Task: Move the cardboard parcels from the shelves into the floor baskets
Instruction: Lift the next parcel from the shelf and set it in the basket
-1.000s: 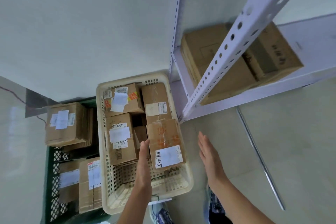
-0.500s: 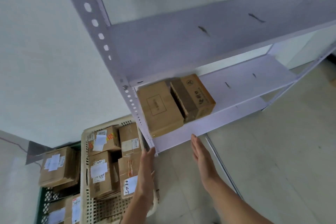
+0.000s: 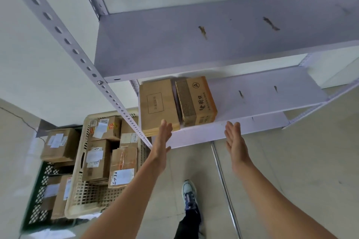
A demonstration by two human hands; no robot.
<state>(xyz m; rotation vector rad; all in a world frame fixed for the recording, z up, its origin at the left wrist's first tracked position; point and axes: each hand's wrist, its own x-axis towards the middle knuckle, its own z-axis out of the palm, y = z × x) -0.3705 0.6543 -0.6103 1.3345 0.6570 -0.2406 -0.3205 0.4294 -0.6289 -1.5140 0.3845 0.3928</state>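
Just ahead of both grips, a plain brown cardboard parcel [image 3: 157, 105] and a printed cardboard parcel marked A [image 3: 201, 101] are sitting together on the lower white metal shelf [image 3: 262, 93]. Left grip [image 3: 162, 141] and right grip [image 3: 236, 141] are hovering wide, holding nothing. Guessing pickup's starting; next move's needing palms squeezing one parcel's sides.

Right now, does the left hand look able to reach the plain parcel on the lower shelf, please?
Probably yes: the open left hand is at the front edge of the plain parcel, with nothing between them.
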